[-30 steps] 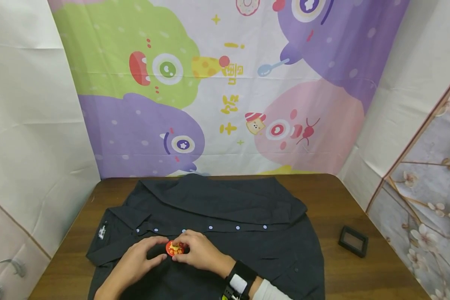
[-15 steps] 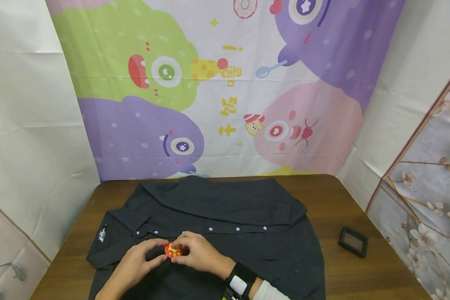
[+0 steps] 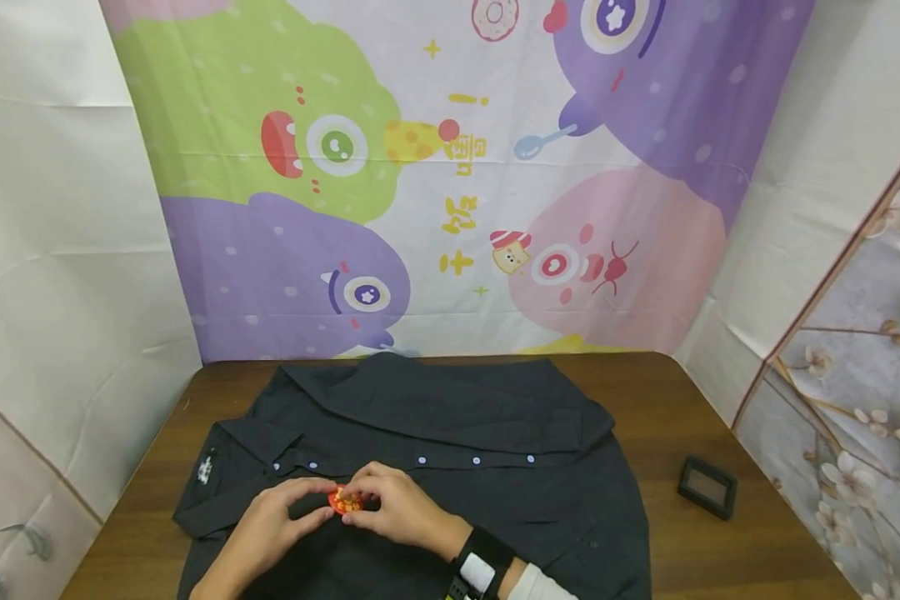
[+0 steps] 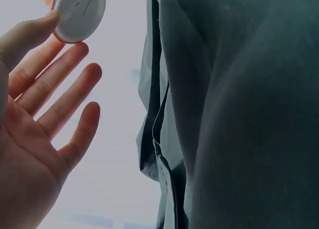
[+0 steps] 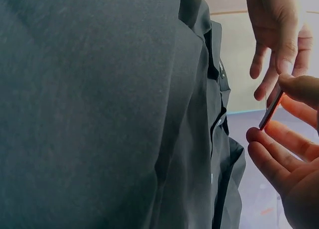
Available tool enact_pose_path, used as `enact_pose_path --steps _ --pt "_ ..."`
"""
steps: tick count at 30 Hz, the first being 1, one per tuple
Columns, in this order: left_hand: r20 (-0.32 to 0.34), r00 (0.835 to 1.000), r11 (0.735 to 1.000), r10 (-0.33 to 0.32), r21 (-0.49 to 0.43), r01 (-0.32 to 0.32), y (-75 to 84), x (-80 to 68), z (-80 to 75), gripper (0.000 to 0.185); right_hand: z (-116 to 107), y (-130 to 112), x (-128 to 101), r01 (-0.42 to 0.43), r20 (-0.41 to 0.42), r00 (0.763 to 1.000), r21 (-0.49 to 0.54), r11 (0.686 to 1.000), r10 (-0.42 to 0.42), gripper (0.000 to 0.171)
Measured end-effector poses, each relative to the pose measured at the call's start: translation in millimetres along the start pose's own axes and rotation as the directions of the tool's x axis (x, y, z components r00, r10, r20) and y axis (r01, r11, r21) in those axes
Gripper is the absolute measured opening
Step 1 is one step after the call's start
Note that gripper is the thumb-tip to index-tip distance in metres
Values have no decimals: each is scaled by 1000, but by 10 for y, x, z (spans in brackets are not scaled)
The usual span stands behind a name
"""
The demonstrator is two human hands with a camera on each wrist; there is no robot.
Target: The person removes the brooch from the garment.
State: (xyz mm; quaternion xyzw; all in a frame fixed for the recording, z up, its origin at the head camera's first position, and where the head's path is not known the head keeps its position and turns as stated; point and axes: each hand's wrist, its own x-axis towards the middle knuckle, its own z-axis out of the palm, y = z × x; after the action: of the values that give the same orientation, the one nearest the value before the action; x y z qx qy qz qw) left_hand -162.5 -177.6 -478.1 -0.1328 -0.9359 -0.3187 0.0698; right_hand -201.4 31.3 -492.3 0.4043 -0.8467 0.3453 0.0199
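Observation:
A round red pin badge (image 3: pixel 337 501) with a yellow print is held between both hands, over a dark button-up shirt (image 3: pixel 450 425). My left hand (image 3: pixel 273 518) pinches its left edge with thumb and index finger; the other fingers spread loosely in the left wrist view. My right hand (image 3: pixel 399 505) grips the opposite edge with thumb and fingertips, covering part of the printed face. In the left wrist view, the pale back of the badge (image 4: pixel 79 20) shows a thin pin needle (image 4: pixel 88 5). Seen edge-on in the right wrist view, the needle (image 5: pixel 266 97) stands away from the back.
The shirt lies spread across a brown wooden table (image 3: pixel 667 542), its light buttons (image 3: pixel 476 460) in a row and its collar (image 3: pixel 258 433) to the left. On the right is a small black frame-like box (image 3: pixel 707 487). A cartoon-printed cloth (image 3: pixel 450 317) hangs behind the table.
In the head view the badge has tilted, its printed face looking narrower, and shifted slightly left. Both hands keep hold of it and barely move.

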Motion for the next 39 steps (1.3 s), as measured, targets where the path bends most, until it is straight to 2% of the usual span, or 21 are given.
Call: enact_pose_path --steps 4,9,16,22,26,30,35,39 --pt "-63 997 999 34 12 -33 8 1 27 23 -15 2 -11 28 -19 999 20 999 -28 23" --pt "-153 984 995 95 18 -94 25 3 49 22 -36 11 -3 84 -58 995 49 995 -81 21" --pt "-183 978 995 103 33 -99 20 -22 58 20 -11 20 3 110 -58 993 85 990 -106 20" --pt "-239 958 987 158 55 -149 -2 -26 64 19 -15 30 15 126 -72 990 86 988 -120 21" --pt "-249 954 985 170 60 -160 -9 -13 60 18 -10 42 20 135 -83 988 93 986 -128 21" --pt "-239 957 987 162 57 -153 -4 1 56 17 -6 48 5 128 -94 988 101 987 -119 20" --pt "-202 973 994 113 35 -108 12 12 51 16 -13 32 -15 103 -93 991 115 988 -92 20" --pt "-209 975 997 83 22 -80 14 13 46 14 -20 10 -16 83 -82 994 113 990 -74 22"
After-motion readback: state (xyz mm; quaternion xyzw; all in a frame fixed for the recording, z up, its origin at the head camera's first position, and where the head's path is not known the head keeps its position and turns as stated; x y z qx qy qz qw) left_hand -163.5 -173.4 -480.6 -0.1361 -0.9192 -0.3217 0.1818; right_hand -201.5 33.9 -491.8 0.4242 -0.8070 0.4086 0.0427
